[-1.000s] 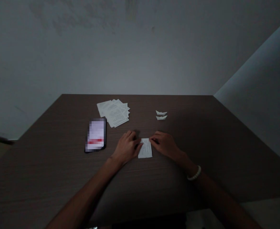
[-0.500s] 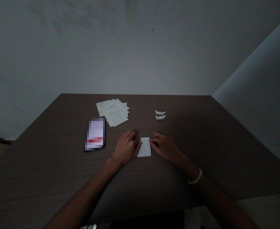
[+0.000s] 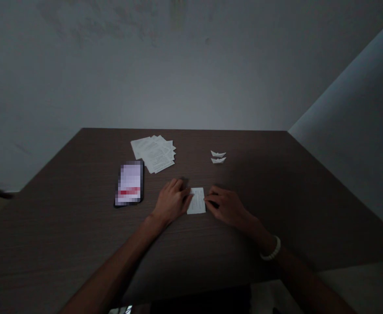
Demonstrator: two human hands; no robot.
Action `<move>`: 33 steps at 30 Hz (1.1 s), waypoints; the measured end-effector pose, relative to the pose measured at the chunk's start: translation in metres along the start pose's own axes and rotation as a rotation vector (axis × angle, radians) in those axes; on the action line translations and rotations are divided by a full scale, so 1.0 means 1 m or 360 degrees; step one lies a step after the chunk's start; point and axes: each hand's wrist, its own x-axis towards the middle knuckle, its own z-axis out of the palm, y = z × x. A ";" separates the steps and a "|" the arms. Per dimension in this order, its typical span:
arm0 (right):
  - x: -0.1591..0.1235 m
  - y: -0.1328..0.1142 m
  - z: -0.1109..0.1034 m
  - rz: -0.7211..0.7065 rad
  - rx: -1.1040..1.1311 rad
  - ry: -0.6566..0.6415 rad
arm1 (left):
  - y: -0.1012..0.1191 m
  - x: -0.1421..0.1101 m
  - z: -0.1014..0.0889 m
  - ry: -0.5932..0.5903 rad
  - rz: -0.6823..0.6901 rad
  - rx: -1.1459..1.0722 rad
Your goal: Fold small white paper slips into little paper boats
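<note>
A small folded white paper [image 3: 197, 201] with printed text lies flat on the dark wooden table [image 3: 63, 235]. My left hand [image 3: 171, 201] rests on the table with its fingertips pressing the paper's left edge. My right hand [image 3: 228, 206], with a pale bead bracelet on the wrist, has its curled fingers pressed on the paper's right edge. Neither hand lifts the paper.
A fanned stack of printed sheets [image 3: 154, 153] lies at the back left. A phone [image 3: 129, 183] with a lit screen lies left of my hands. Two small folded paper boats [image 3: 218, 157] sit at the back right. Walls border the table behind and to the right.
My right hand has slid slightly down along the paper's right edge. The left hand and the paper have hardly moved.
</note>
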 end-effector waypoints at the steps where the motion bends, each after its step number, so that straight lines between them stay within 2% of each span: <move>1: -0.001 -0.001 0.000 -0.0001 0.0003 -0.0005 | 0.000 0.000 0.000 0.0000 0.0001 0.0000; 25: -0.029 -0.017 -0.005 -0.0138 -0.0051 -0.0081 | 0.000 0.000 0.001 -0.0046 -0.0062 0.0025; 30: -0.031 -0.019 -0.003 -0.0084 -0.0039 -0.0042 | 0.000 -0.002 0.002 0.0012 -0.0034 0.0012; 33: -0.030 -0.021 0.002 0.0056 -0.0045 0.0008 | 0.001 -0.003 0.004 0.0049 -0.0009 0.0010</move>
